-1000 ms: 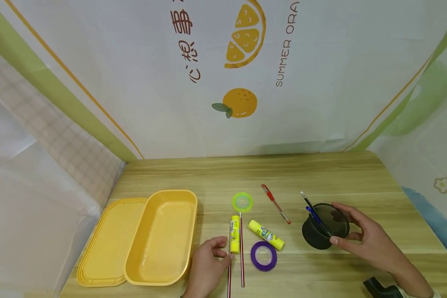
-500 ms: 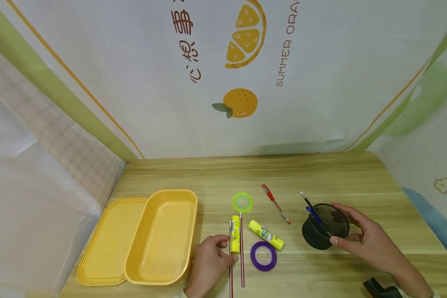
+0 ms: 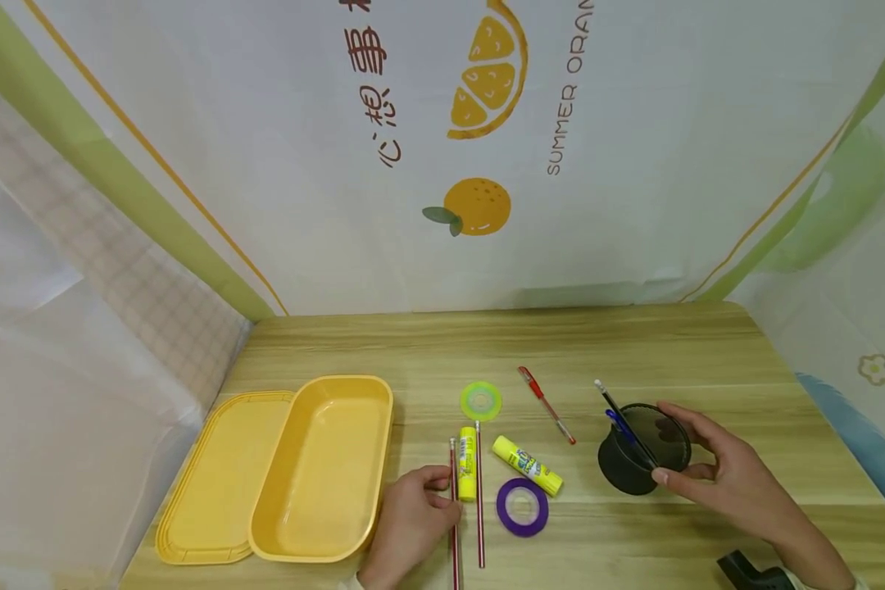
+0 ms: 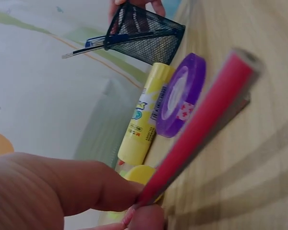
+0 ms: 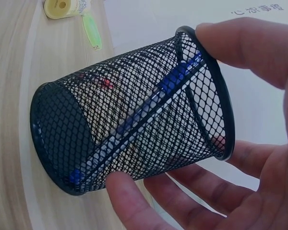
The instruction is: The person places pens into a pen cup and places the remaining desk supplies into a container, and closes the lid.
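My left hand (image 3: 411,518) pinches a red-striped pencil (image 3: 454,547) between thumb and fingers, just left of an upright-lying yellow glue stick (image 3: 468,471). In the left wrist view the pencil (image 4: 197,129) slants up from the fingertips, one end raised near the camera. A second red-striped pencil (image 3: 480,516) lies right of that glue stick. My right hand (image 3: 737,479) holds a black mesh pen cup (image 3: 623,474) by its rim and side. Inside the cup lean a blue pen (image 5: 173,79) and a dark pencil (image 3: 607,395) with a white eraser end.
A yellow box (image 3: 324,475) stands left of my left hand, its lid (image 3: 217,483) beside it. Mid-table lie another glue stick (image 3: 527,465), a purple tape roll (image 3: 506,524), a green tape roll (image 3: 466,401) and a red pen (image 3: 542,399). A black object (image 3: 752,571) sits by my right forearm.
The pencil in my left hand has shifted slightly left, away from the glue stick, after a small move right. My right hand keeps its place on the mesh pen cup.
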A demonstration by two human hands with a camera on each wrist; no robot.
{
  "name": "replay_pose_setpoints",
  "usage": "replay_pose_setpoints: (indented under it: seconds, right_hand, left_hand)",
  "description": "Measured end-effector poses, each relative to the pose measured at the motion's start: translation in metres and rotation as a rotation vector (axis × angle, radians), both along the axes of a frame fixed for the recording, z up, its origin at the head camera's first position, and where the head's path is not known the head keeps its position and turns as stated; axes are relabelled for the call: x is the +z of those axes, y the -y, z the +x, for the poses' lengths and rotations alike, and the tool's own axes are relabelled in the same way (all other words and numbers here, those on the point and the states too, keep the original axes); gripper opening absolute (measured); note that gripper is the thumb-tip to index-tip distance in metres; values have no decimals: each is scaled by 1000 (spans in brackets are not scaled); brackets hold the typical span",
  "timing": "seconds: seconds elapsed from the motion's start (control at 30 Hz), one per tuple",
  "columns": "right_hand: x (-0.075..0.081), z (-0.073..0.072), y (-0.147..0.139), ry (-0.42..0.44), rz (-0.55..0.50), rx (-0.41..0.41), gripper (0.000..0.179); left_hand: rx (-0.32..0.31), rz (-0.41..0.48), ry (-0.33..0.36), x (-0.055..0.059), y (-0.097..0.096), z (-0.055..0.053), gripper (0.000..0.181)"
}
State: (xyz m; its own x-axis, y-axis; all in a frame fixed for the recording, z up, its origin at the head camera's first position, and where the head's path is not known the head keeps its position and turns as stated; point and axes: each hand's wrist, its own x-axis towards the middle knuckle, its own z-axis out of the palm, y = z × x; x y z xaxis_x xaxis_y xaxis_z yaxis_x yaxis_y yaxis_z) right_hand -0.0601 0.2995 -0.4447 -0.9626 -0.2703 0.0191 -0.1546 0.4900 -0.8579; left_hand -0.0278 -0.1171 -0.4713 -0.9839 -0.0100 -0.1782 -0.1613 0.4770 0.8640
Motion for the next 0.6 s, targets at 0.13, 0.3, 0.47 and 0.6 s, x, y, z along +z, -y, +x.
replay_pose_setpoints:
  seconds: [0.13, 0.3, 0.47, 0.6]
  right_hand:
    - [-1, 0, -1, 9, 4, 0, 85]
    - [-1, -1, -1, -5, 5, 5, 84]
    - [-1, -1, -1, -21, 2, 7, 83]
    - [-2, -1, -1, -28, -1, 5, 83]
  left_hand:
    - [12, 2, 32, 2, 1, 0, 49]
    - [32, 31, 55, 2, 3, 0, 55]
    - [47, 59, 58, 3, 3, 1, 56]
    - [55, 58, 43, 5, 1, 2, 55]
